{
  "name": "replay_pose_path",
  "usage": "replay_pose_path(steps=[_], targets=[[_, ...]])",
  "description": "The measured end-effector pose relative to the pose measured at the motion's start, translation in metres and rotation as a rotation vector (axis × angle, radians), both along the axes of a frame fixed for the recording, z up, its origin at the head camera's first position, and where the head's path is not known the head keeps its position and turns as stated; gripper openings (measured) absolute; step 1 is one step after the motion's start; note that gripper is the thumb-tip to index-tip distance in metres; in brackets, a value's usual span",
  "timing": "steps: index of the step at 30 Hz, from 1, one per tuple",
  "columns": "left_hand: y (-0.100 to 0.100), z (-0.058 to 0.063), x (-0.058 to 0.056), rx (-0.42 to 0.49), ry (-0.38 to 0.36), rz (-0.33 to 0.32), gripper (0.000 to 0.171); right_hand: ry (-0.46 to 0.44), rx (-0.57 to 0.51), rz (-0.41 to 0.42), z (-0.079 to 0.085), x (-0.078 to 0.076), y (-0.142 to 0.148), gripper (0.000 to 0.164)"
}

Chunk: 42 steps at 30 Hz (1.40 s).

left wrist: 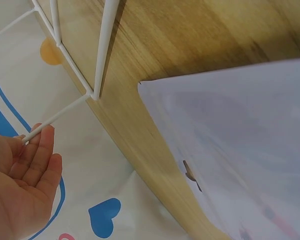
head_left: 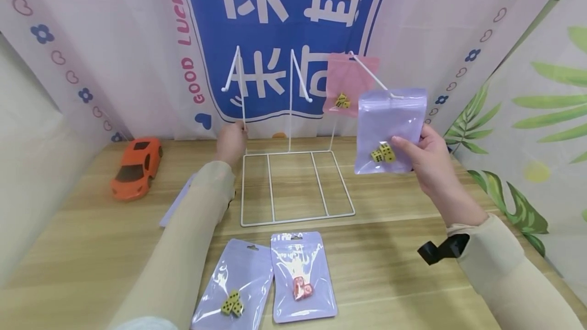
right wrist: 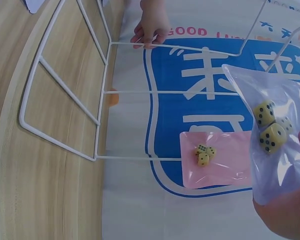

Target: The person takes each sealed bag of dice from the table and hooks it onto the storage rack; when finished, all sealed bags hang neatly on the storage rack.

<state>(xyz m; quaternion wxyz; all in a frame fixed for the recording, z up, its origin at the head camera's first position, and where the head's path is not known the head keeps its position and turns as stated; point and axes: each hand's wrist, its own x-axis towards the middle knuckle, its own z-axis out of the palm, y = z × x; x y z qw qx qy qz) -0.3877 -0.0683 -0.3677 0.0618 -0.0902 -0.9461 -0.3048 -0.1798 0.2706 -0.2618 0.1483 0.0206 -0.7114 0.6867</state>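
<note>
One lilac pouch (head_left: 391,129) in right grip (head_left: 431,162)

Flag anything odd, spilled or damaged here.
Only the orange toy car, left of the white wire hook rack: it seems unrelated to the dice pouches. No spill or damage visible.

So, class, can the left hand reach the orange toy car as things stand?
Probably yes: nothing stands between the left hand and the orange toy car, though that hand must first release the white wire rack.

wood-grain table (head_left: 390,279), orange toy car (head_left: 134,169), white wire rack (head_left: 290,152) standing, three purple pouches (head_left: 304,261)
</note>
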Motion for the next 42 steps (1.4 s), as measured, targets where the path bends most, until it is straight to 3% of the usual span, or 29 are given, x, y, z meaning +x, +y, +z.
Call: replay_pose_path(steps=[9, 18, 25, 42], targets=[[-0.001, 0.000, -0.001, 0.017, -0.016, 0.002, 0.021, -0.100, 0.193, -0.112, -0.001, -0.032, -0.006, 0.045], [-0.001, -0.001, 0.000, 0.013, 0.002, -0.006, 0.021, -0.024, 0.263, -0.189, -0.006, -0.070, -0.011, 0.034], [-0.001, 0.001, 0.001, 0.015, -0.005, 0.004, 0.020, -0.064, 0.329, -0.273, -0.007, -0.094, -0.015, 0.031], [-0.001, -0.001, 0.001, 0.001, 0.036, 0.016, 0.019, -0.128, 0.266, -0.249, -0.008, -0.128, -0.020, 0.047]])
